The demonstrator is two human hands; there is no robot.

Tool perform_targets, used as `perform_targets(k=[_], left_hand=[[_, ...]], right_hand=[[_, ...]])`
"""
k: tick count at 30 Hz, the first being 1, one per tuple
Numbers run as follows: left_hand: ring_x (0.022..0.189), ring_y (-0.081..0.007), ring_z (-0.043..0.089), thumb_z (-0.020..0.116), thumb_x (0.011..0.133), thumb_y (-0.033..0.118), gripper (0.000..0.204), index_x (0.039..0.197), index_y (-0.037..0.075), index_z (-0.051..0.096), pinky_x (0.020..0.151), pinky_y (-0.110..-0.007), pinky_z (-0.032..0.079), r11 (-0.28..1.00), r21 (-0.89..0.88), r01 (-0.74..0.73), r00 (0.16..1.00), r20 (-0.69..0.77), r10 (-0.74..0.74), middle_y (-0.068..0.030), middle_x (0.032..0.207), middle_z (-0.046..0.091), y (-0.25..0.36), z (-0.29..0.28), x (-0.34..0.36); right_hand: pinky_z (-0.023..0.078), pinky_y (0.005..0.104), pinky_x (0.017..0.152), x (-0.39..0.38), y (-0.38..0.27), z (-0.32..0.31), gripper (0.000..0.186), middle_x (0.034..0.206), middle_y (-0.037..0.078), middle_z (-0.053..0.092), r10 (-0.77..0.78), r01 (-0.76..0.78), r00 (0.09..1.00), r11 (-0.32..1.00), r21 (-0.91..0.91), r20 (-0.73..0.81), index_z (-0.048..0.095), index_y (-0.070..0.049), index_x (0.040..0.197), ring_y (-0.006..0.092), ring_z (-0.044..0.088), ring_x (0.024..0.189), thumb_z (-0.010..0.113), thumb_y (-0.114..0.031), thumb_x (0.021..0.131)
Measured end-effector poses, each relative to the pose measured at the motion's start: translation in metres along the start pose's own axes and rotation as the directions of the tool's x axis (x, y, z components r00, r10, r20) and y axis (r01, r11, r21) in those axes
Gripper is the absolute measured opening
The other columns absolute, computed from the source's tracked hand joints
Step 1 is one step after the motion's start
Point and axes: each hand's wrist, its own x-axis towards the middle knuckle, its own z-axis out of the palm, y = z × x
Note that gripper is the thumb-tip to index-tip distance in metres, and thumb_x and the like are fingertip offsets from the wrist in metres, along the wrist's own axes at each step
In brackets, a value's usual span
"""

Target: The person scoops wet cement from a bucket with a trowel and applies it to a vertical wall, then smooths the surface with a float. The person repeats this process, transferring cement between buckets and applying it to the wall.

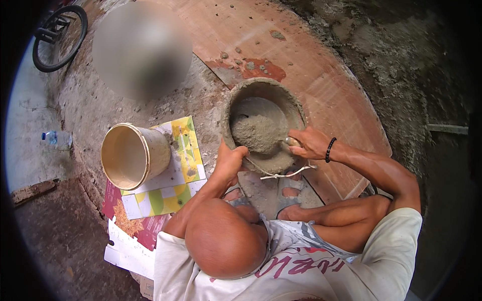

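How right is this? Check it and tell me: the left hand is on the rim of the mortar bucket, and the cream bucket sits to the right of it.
One thing is wrong: the cream bucket sits to the left of the mortar bucket, as the head view shows. The left hand is indeed on the rim.

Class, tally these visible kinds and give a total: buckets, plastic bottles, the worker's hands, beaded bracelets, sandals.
Buckets: 2 (mortar-caked bucket, cream bucket)
Plastic bottle: 1
Hands: 2 (left hand, right hand)
Beaded bracelet: 1
Sandals: 2 (left sandal, right sandal)
Total: 8
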Motion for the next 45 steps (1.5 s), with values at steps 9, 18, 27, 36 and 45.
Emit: perform_targets(k=[9, 18, 27, 36, 45], left_hand=[[0.082, -0.0271, 0.067, 0.052, 0.076, -0.002, 0.047, 0.122, -0.004, 0.048, 0.058, -0.041, 0.06, 1.0, -0.004, 0.009, 0.999, 0.053, -0.009, -0.0163, 0.102, 0.062, -0.002, -0.002, 0.007], [0.084, -0.0316, 0.066, 0.048, 0.079, -0.003, 0.039, 0.117, -0.006, 0.047, 0.062, -0.049, 0.062, 0.998, 0.044, 0.033, 0.999, -0.021, -0.032, -0.0188, 0.102, 0.06, 0.003, 0.005, 0.002], [0.093, -0.0413, 0.06, 0.05, 0.078, -0.002, 0.039, 0.116, -0.008, 0.045, 0.076, -0.064, 0.056, 0.996, 0.091, 0.013, 0.998, -0.067, -0.007, -0.0211, 0.107, 0.053, -0.001, -0.01, 0.007], [0.062, -0.0256, 0.059, 0.055, 0.073, 0.0, 0.02, 0.089, -0.012, 0.053, 0.048, -0.042, 0.051, 0.997, 0.067, 0.045, 0.982, -0.184, -0.032, -0.0142, 0.08, 0.057, 0.023, 0.035, -0.013], [0.08, -0.031, 0.063, 0.057, 0.078, 0.002, 0.043, 0.115, -0.011, 0.039, 0.071, -0.048, 0.057, 0.988, 0.146, 0.058, 0.995, -0.088, -0.046, -0.0204, 0.1, 0.056, 0.012, 0.025, -0.004]], right_hand=[[0.046, 0.0502, 0.061, -0.031, -0.009, -0.034, 0.031, 0.066, 0.022, 0.06, 0.023, -0.023, 0.998, 1.0, 0.004, -0.061, 0.057, -0.004, 0.099, 0.0436, 0.061, 0.067, 0.064, -0.03, 0.085], [0.047, 0.0443, 0.068, -0.116, -0.045, -0.151, 0.046, 0.088, 0.018, 0.063, 0.034, -0.006, 0.978, 0.991, 0.136, -0.203, 0.046, -0.002, 0.111, 0.036, 0.064, 0.083, 0.073, -0.009, 0.075], [0.048, 0.027, 0.055, -0.183, -0.014, -0.266, 0.041, 0.073, 0.004, 0.061, 0.122, 0.043, 0.961, 0.822, 0.568, -0.249, 0.06, -0.001, 0.106, 0.0121, 0.059, 0.062, 0.075, -0.029, 0.08], [0.04, 0.0222, 0.052, -0.301, 0.053, -0.404, 0.032, 0.073, -0.004, 0.048, 0.171, -0.482, 0.31, 0.876, 0.001, -0.935, 0.059, -0.005, 0.112, 0.0034, 0.046, 0.062, 0.058, -0.031, 0.093], [0.05, 0.0336, 0.064, -0.133, 0.033, -0.193, 0.035, 0.089, 0.012, 0.057, -0.107, -0.074, 0.921, 0.896, -0.437, -0.374, 0.057, -0.005, 0.113, 0.0217, 0.059, 0.074, 0.064, -0.019, 0.082]])
